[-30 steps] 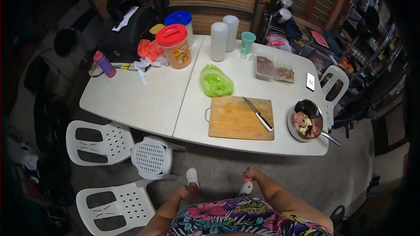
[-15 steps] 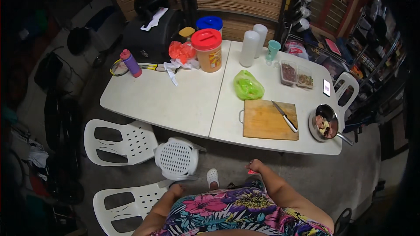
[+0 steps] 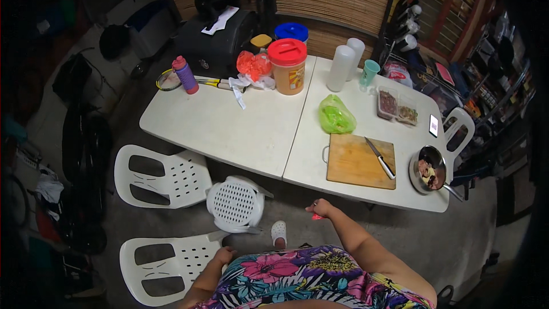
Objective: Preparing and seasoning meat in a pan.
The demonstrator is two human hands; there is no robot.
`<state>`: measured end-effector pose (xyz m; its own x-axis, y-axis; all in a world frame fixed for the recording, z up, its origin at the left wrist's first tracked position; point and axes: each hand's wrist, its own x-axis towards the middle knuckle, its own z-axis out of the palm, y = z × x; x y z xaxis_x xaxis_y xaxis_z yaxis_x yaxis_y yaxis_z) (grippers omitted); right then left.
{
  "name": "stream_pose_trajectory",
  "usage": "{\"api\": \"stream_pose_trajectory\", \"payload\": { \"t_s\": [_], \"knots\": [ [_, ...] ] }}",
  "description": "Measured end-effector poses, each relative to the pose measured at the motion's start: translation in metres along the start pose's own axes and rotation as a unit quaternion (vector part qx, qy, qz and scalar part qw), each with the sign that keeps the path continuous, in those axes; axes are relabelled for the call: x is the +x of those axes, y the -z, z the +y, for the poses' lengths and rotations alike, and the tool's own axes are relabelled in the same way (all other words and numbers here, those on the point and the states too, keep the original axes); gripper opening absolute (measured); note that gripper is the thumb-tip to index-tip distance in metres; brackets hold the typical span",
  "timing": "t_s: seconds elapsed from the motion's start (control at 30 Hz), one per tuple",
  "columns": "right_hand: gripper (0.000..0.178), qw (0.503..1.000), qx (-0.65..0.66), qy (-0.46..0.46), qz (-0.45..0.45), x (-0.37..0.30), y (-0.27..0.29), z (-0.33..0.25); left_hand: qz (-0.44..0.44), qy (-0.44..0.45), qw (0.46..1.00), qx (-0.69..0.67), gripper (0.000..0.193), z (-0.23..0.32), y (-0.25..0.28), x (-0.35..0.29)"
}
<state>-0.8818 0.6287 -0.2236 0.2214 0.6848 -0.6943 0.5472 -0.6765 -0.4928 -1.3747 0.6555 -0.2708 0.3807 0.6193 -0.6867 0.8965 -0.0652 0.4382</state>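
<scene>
My right hand (image 3: 322, 209) is in front of the table's near edge with its fingers curled. A small bright red-pink thing (image 3: 317, 217) shows beneath those fingers, too small to name. Low on the left, my left hand (image 3: 225, 254) is beside the armrest of a white plastic chair (image 3: 194, 256); its fingers are too unclear to read, and I cannot tell whether it touches the chair. Nearest my right hand on the table lies a wooden cutting board (image 3: 354, 163), with a knife (image 3: 380, 159) slanting across its right side.
On the white table (image 3: 229, 131) are a green plastic bag (image 3: 336, 115), a steel pan (image 3: 420, 183) of food, clear food containers (image 3: 387, 105), white bottles (image 3: 341, 68) and a red-lidded tub (image 3: 289, 74). A white stool (image 3: 234, 203) and another chair (image 3: 148, 177) stand at left.
The whole view has shifted, so the table sits farther right. My right hand has moved left and slightly up, with the red-pink thing. My left hand has moved slightly left, nearer the chair.
</scene>
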Motion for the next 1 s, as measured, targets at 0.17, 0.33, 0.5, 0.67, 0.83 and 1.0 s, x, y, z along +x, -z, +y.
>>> {"api": "stream_pose_trajectory", "payload": {
  "t_s": [0.17, 0.33, 0.5, 0.67, 0.83, 1.0],
  "knots": [
    [0.049, 0.993, 0.105, 0.05, -0.027, -0.027, -0.009, 0.008, -0.094, -0.057, 0.984, 0.141, 0.047, -0.016, -0.06, -0.015],
    [0.036, 0.835, 0.527, 0.014, -0.155, -0.099, 0.002, 0.012, 0.031, 0.055, 0.985, -0.16, 0.038, 0.07, -0.102, -0.051],
    [0.029, 0.743, 0.646, -0.016, -0.174, -0.135, 0.002, 0.0, 0.084, -0.058, 0.915, -0.39, 0.036, 0.185, -0.117, -0.102],
    [0.025, 0.699, 0.689, -0.014, -0.192, -0.162, -0.013, -0.011, 0.079, -0.14, 0.893, -0.42, 0.036, 0.259, -0.121, -0.143],
    [0.028, 0.669, 0.706, -0.023, -0.233, -0.173, -0.014, -0.002, 0.083, -0.154, 0.908, -0.381, 0.037, 0.252, -0.129, -0.16],
    [0.03, 0.652, 0.745, -0.052, -0.129, -0.151, 0.015, 0.009, 0.17, -0.094, 0.944, -0.267, 0.037, 0.199, -0.146, -0.167]
  ]
}}
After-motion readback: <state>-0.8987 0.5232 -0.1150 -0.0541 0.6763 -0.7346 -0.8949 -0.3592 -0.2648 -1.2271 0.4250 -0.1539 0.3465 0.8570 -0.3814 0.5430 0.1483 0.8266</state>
